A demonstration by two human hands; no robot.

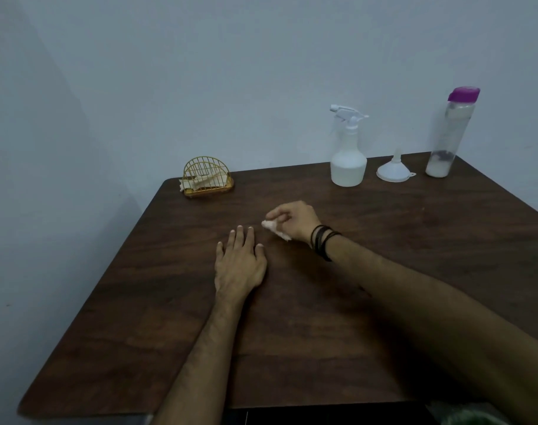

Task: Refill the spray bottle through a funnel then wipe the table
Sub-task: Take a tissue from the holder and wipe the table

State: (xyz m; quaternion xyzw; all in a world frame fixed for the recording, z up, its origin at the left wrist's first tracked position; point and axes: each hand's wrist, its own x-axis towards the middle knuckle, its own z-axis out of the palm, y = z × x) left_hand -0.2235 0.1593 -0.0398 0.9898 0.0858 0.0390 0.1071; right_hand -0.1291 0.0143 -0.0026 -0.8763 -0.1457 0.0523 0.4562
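Note:
My right hand (295, 220) grips a crumpled white tissue (275, 230) against the dark wooden table (322, 317), near its middle. Just to the left of it, my left hand (240, 265) lies flat on the table with its fingers straight. A white spray bottle (348, 159) with its trigger head on stands at the back right. Beside it a white funnel (395, 170) sits upside down, spout up. A tall clear bottle with a purple cap (451, 133) stands at the far right, with a little white liquid at its bottom.
A gold wire napkin holder (207, 179) with a few napkins lying in it stands at the table's back left corner. A pale wall runs behind the table and along its left side.

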